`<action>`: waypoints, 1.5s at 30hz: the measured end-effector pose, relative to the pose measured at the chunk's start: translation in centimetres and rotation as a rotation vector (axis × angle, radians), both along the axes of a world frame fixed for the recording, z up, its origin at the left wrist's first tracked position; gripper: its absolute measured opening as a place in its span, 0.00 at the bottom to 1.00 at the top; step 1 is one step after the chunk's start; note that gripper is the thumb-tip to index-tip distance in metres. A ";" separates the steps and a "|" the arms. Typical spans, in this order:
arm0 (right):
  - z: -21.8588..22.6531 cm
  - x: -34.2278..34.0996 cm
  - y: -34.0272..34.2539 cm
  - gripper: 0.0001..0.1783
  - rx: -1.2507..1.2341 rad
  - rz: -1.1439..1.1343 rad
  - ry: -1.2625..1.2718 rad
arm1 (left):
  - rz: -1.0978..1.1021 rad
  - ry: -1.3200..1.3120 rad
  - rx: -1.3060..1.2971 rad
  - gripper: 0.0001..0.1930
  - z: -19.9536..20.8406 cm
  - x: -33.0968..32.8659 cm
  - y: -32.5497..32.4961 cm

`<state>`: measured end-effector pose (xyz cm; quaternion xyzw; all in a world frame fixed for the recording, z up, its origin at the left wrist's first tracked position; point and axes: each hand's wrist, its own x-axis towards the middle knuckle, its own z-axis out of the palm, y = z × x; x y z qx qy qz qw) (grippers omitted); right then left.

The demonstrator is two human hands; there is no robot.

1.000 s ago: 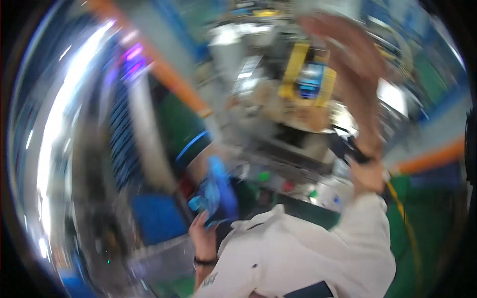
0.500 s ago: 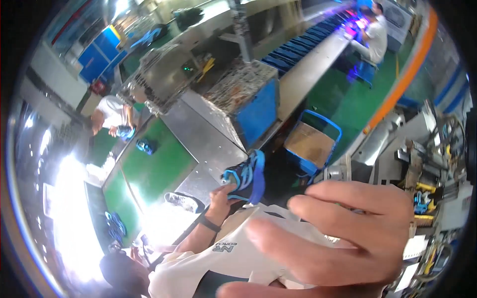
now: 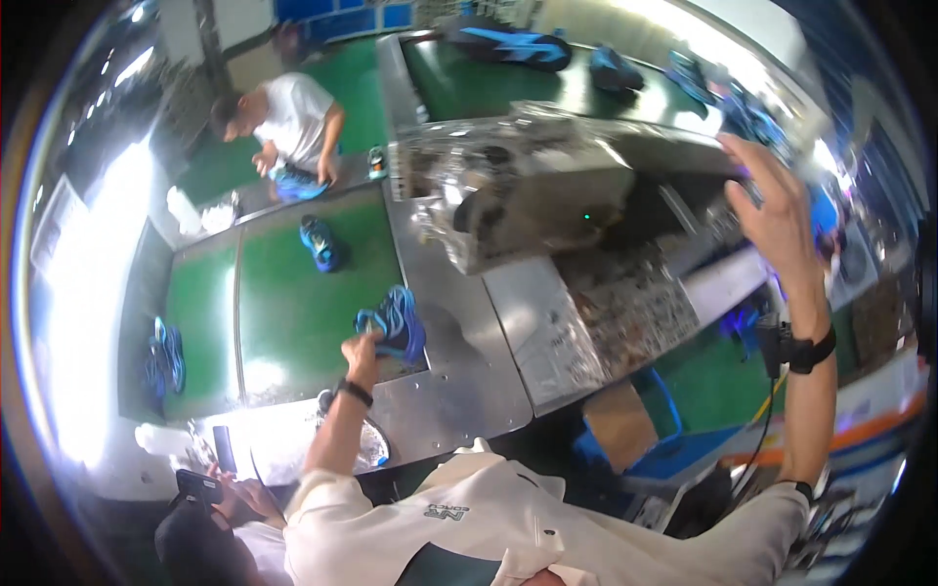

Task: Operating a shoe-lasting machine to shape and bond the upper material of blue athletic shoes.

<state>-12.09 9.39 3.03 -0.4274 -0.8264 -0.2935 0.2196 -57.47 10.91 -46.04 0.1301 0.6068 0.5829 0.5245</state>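
Observation:
My left hand (image 3: 363, 347) grips a blue shoe (image 3: 399, 320) by its heel end, at the near right corner of a green belt (image 3: 283, 313) where it meets a metal table (image 3: 459, 381). My right hand (image 3: 774, 210) is raised high at the right with fingers spread and nothing in it, close to the end of a grey metal machine (image 3: 547, 190). A black band (image 3: 811, 352) sits on that forearm.
Blue shoes lie on the belt: one in the middle (image 3: 319, 242), a pair at the left (image 3: 164, 354). A person in a white shirt (image 3: 288, 112) works at the far end. Another person's hands hold a phone (image 3: 200, 485) at the lower left. A cardboard box (image 3: 620, 430) stands below the table.
The view has swung round to the belt. My right hand went from close before the camera to raised at the right. My left hand still holds the blue shoe.

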 end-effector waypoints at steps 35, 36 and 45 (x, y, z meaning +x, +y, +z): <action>7.9 3.7 13.7 0.19 0.320 -0.215 0.482 | -1.580 -0.315 0.340 0.34 14.1 17.7 2.5; 8.2 4.7 10.1 0.19 0.209 -0.203 0.730 | -1.582 -0.410 0.472 0.36 16.1 19.3 2.9; -4.3 11.8 -18.6 0.14 -0.112 -0.422 1.205 | -1.811 -1.276 0.407 0.51 27.6 38.5 -7.5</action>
